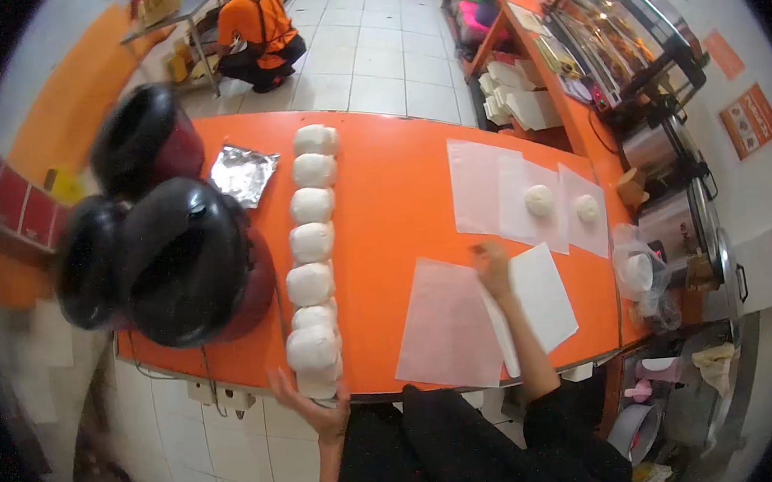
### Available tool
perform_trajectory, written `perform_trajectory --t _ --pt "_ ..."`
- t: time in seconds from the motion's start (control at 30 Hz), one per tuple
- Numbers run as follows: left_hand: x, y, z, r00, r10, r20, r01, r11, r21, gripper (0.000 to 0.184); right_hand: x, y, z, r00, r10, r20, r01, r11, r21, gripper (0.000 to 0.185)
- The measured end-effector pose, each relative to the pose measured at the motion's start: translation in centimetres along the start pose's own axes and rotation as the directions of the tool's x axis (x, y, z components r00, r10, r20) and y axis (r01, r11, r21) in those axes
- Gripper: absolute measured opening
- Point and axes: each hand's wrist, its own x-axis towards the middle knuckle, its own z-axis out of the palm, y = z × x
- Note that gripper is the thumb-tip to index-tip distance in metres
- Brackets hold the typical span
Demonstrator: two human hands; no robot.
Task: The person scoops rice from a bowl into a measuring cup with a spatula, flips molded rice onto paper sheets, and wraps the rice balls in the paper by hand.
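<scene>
My left hand [312,410] is at the near end of a row of white rounded packets [311,241], its fingers apart around the nearest packet [313,350]. Whether it touches that packet is unclear. My right hand [494,270] is over the paper sheets, its fingers bent and somewhat blurred. Under that forearm, a pale sheet [447,322] lies to the left and a stack of white paper [543,297] to the right. Farther back, one round white mound [540,200] and a smaller one [587,208] sit on overlapping sheets [483,183].
Large black-lidded red pots [184,266] crowd the table's left end, near a piece of foil [243,174]. Clear plastic containers [635,271] and steel pots [674,209] stand at the right. Beyond the orange table [375,215], a person in orange [259,33] crouches.
</scene>
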Motion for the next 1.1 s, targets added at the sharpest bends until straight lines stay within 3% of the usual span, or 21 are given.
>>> perform_trajectory --t 0.03,0.1,0.13,0.17,0.23,0.3,0.43,0.5,0.63,0.67,0.73,0.83,0.93,1.0,1.1 --pt "-0.2 0.8 0.1 0.991 0.118 -0.067 -0.111 0.989 0.102 0.073 0.1 5.8 -2.2 0.997 -0.061 -0.036 0.052 0.973 -0.224 0.021" --pt "-1.3 1.1 2.3 0.980 0.197 -0.022 -0.195 0.978 0.078 0.058 1.1 8.9 -6.5 0.996 0.053 -0.070 -0.070 0.962 -0.265 0.027" --pt "-1.7 1.8 3.4 0.972 0.234 -0.002 -0.234 0.970 0.069 0.050 1.0 10.8 -6.8 0.999 0.033 0.004 -0.031 0.969 -0.247 0.026" --pt "-2.2 3.0 6.0 0.964 0.264 0.043 -0.263 0.964 -0.034 0.030 1.0 12.7 -7.0 0.997 0.008 0.081 0.011 0.975 -0.223 0.025" --pt "-1.2 6.1 11.2 0.864 0.295 0.408 -0.237 0.953 -0.187 0.020 1.2 15.5 -6.3 0.989 -0.039 0.140 0.062 0.984 -0.167 0.017" --pt "-0.2 8.6 18.0 0.673 0.472 0.569 -0.348 0.882 -0.318 0.026 1.9 16.6 -5.5 0.995 -0.065 0.077 0.079 0.978 -0.193 0.012" --pt "-0.3 11.7 32.9 0.583 0.484 0.653 -0.319 0.875 -0.364 0.037 2.5 17.6 -4.7 0.981 -0.193 0.002 0.189 0.959 -0.210 0.010" --pt "0.6 14.1 37.8 0.528 0.642 0.557 -0.631 0.735 -0.249 0.038 2.5 18.1 -4.8 0.973 -0.229 0.011 0.227 0.955 -0.192 0.010" --pt "1.7 13.5 43.4 0.405 0.751 0.521 -0.802 0.566 -0.192 0.026 1.9 16.7 -5.5 0.946 -0.302 0.115 0.318 0.935 -0.157 0.013" --pt "1.7 13.3 43.2 0.361 0.710 0.605 -0.782 0.584 -0.218 0.023 1.3 16.3 -5.9 0.935 -0.319 0.158 0.340 0.931 -0.134 0.015" --pt "2.5 13.5 42.3 0.248 0.614 0.749 -0.748 0.613 -0.254 0.017 0.4 14.2 -8.5 0.951 -0.304 0.064 0.309 0.943 -0.124 0.016" --pt "3.3 12.0 41.1 0.325 0.683 0.654 -0.714 0.631 -0.304 0.010 -0.5 15.6 -9.6 0.989 -0.145 0.030 0.148 0.969 -0.196 0.022" --pt "5.2 10.8 39.3 0.383 0.646 0.660 -0.672 0.685 -0.281 0.005 -1.8 18.8 -10.5 0.997 0.021 0.077 -0.001 0.967 -0.254 0.023" --pt "5.9 11.2 37.6 0.457 0.517 0.724 -0.499 0.822 -0.273 0.006 -2.4 19.1 -12.2 0.988 0.098 0.118 -0.075 0.979 -0.189 0.021" --pt "7.2 11.2 36.7 0.506 0.325 0.799 -0.181 0.946 -0.271 0.008 -2.0 19.3 -13.8 0.987 -0.074 0.144 0.067 0.996 0.056 0.020"
